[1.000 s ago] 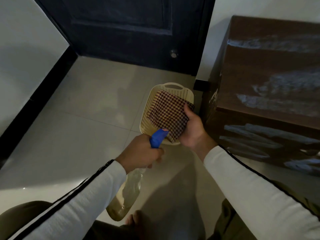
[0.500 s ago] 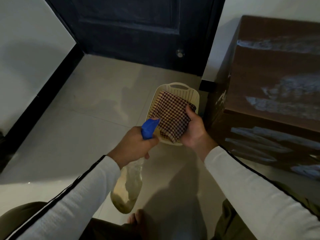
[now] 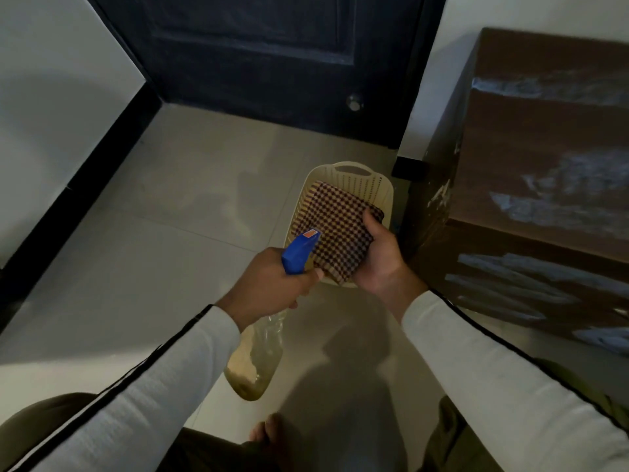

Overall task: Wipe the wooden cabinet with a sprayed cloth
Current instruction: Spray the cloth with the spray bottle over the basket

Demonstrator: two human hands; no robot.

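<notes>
In the head view, the left hand was closed around the neck of a clear plastic spray bottle with a blue trigger head, its nozzle close to the cloth. The right hand gripped a folded maroon-and-cream checked cloth, thumb on top, above a cream perforated plastic basket on the pale tiled floor. The dark brown wooden cabinet, streaked with whitish smears, stood just beside the basket, against the white wall.

Both hands clenched, arms forward
</notes>
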